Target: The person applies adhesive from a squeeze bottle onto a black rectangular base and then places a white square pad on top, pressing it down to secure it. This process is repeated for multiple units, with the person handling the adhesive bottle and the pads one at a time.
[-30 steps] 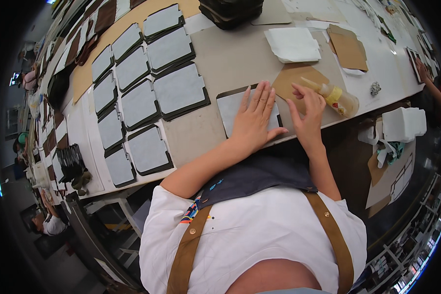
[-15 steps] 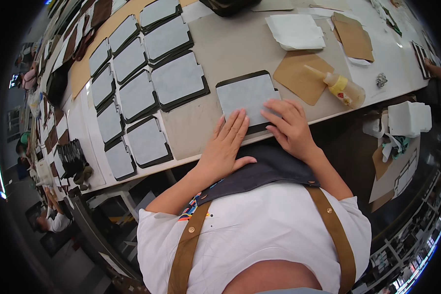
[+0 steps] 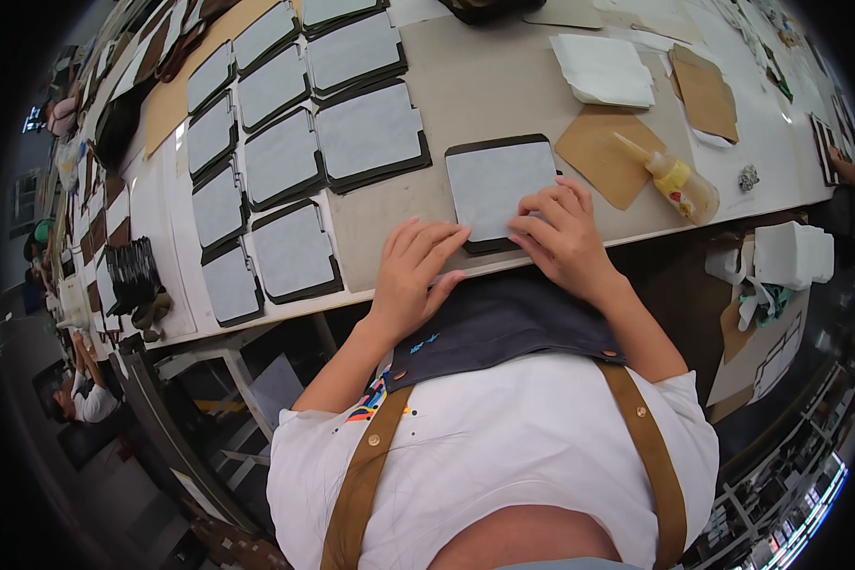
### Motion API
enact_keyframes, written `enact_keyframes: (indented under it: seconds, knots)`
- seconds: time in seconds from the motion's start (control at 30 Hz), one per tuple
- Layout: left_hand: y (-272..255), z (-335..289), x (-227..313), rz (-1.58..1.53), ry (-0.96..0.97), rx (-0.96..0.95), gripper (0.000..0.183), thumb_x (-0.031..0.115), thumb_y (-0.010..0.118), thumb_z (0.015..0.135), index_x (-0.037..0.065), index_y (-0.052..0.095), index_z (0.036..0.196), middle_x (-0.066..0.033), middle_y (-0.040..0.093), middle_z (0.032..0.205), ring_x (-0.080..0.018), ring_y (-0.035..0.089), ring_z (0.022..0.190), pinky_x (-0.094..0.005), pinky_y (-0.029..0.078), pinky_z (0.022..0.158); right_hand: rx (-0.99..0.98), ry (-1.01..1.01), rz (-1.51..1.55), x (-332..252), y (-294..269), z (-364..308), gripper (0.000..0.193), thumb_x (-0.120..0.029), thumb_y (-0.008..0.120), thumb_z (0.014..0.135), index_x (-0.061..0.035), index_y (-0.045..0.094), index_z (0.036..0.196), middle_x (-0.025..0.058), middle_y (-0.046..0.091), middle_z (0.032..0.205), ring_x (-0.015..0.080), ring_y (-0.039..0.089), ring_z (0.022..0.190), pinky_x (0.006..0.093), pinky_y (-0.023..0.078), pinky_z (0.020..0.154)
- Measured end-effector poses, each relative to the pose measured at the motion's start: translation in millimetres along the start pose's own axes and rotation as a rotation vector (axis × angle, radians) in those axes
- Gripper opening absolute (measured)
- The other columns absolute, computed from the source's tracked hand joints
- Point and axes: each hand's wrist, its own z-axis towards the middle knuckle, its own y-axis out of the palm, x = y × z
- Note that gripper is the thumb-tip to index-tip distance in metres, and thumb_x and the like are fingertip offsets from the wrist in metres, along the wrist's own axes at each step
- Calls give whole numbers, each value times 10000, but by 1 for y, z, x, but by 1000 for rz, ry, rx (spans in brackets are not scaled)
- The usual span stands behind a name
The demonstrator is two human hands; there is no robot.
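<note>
Closest in, the person leans over the near edge of the table (image 3: 389, 237), wearing a white shirt and a dark apron with tan straps (image 3: 356, 494). The left hand (image 3: 413, 275) lies flat and open on the bare tabletop, fingers spread and pointing away, its fingertips just touching the lower left corner of a dark panel (image 3: 499, 185) with a pale grey sheet on its face. The right hand (image 3: 565, 237) rests on the panel's lower right corner, fingers slightly curled and pressing down, not closed around anything. The panel itself lies flat near the table edge, directly in front of the person.

Just right of the panel sits a tan sheet (image 3: 603, 161), and on its far right corner a small clear glue bottle (image 3: 674, 180) with a yellow band lies on its side. Beyond that is a stack of white cloths (image 3: 603, 71) and another tan sheet (image 3: 708, 95).

To the left and farther back, rows of finished panels (image 3: 285, 157) with the same grey faces lie side by side, close together, running away toward the far end of the table. At the left edge stands a bundle of dark pieces (image 3: 133, 275). Far right, another person's hand (image 3: 850, 171) rests at the table's side.
</note>
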Motion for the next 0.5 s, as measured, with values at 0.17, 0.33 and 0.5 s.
enact_keyframes:
  seconds: [0.17,0.33,0.5]
  knots:
    - [8,2,2,46,-13,76,412,177,738,823,196,701,1233,-122,538,1322,-352,458,1214,-478,356,1068,-42,-58,24,-3,6,2,182,-103,767,787,-121,666,937,20,581,994,204,571,985,481,346,1076]
    - [9,-4,-5,66,-6,146,408,221,752,813,227,715,1219,-130,473,1433,-356,391,1306,-481,334,1095,-60,-53,39,-6,8,2,200,-98,769,774,-123,671,947,23,571,988,199,567,1002,486,341,1081]
    - [8,3,0,80,-34,107,317,263,738,832,216,742,1146,-138,416,1518,-371,325,1398,-489,283,1137,-79,-61,33,-9,12,-2,210,-88,765,778,-128,677,964,25,570,994,195,569,1011,486,331,1090]
